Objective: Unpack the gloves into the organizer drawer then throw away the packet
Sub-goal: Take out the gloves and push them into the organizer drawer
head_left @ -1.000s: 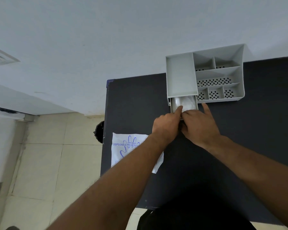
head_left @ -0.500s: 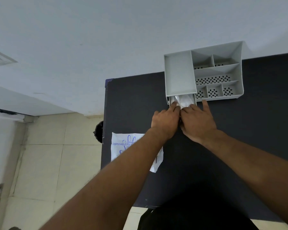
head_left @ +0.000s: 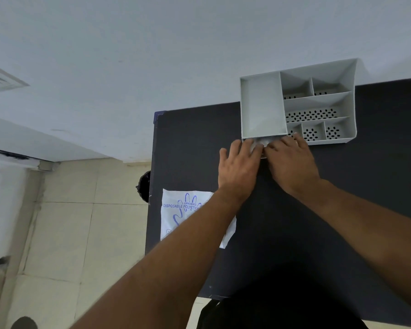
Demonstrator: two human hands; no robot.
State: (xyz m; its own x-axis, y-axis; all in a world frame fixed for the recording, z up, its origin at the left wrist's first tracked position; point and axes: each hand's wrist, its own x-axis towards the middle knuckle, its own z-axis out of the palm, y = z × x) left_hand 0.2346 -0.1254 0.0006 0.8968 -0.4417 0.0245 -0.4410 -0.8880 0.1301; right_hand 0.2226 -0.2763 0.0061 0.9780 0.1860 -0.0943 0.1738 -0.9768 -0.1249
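Both the left hand (head_left: 239, 166) and the right hand (head_left: 291, 162) lie flat with fingers spread, pressing the drawer front of the grey plastic compartment organizer (head_left: 297, 104) just beyond them. Clear crumpled plastic gloves (head_left: 262, 141) show at their fingertips. The white printed glove packet (head_left: 188, 214) lies on the dark table (head_left: 365, 186), under the left forearm.
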